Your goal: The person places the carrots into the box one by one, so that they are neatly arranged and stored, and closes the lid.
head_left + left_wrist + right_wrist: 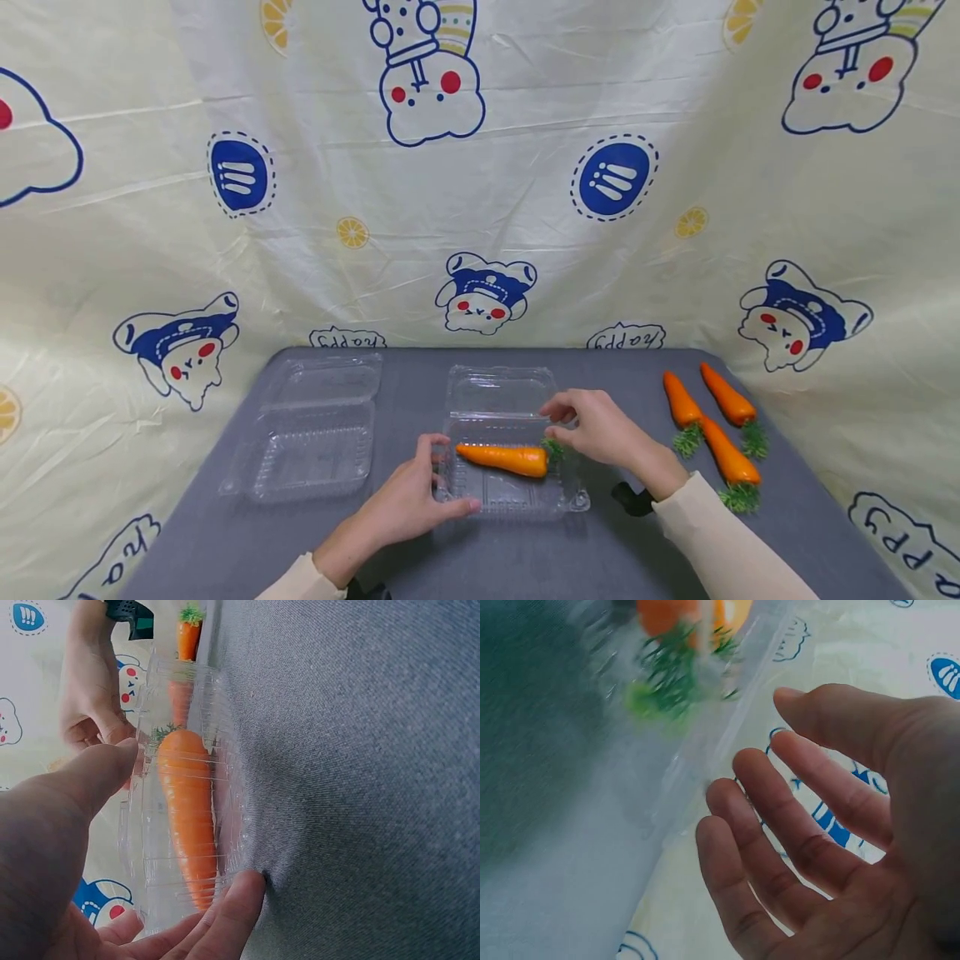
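An orange carrot [504,459] with a green leafy top lies crosswise in a clear plastic clamshell box [510,500], whose lid [501,388] is folded back. My left hand [411,498] holds the near left corner of this box, thumb along the front and fingers at the left side. In the left wrist view the carrot [187,810] shows through the clear wall, with fingertips [244,892] low against the box. Over the box's right side, by the carrot's leaves, hovers my right hand [596,427]; its fingers are loosely bent and hold nothing in the right wrist view.
On the left of the grey table [405,550] stands a second clear clamshell box [311,454], its lid raised away. Three more carrots [723,450] with green tops lie together at the right. A patterned curtain [480,200] hangs behind the table.
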Available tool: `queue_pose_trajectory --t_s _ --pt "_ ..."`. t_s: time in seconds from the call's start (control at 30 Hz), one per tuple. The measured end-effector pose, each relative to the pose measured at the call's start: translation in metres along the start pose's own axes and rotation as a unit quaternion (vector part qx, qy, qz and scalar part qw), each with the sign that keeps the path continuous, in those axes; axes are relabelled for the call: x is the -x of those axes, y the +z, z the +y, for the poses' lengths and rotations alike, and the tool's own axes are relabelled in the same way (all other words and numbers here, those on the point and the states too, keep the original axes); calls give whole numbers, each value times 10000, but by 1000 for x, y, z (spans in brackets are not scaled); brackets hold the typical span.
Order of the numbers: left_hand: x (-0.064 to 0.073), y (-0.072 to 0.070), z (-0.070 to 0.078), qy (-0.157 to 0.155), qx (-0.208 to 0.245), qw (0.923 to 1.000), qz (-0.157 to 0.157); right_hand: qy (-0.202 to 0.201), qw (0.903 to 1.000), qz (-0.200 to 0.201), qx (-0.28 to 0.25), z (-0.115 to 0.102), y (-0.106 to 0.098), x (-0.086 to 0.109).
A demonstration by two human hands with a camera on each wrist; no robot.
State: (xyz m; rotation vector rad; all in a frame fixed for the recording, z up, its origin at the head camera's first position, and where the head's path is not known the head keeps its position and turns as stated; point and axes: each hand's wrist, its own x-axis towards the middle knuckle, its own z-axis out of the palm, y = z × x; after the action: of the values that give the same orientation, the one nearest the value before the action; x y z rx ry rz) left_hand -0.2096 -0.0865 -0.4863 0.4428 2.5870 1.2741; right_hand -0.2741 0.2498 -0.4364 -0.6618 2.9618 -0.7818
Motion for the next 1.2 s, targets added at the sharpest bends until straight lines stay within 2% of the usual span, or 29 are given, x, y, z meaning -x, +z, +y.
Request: queue_pose_trajectory --t_s 0.23,0.6,0.73,0.87,1.2 --pt "-1 -2 0 -21 14 10000 -42 -2 9992 400 79 26 -6 8" --pt "-5 -5 3 111 -190 9997 69 458 9922 1141 199 71 -25 24" --pt "-6 -7 3 176 -255 9995 -27 702 9891 1264 265 93 -32 28" --pt "-8 -9 3 251 -526 9983 -84 903 9856 1367 413 114 -37 30" --pt "-8 -8 1 126 -553 9981 -227 1338 9799 1369 556 156 -41 36"
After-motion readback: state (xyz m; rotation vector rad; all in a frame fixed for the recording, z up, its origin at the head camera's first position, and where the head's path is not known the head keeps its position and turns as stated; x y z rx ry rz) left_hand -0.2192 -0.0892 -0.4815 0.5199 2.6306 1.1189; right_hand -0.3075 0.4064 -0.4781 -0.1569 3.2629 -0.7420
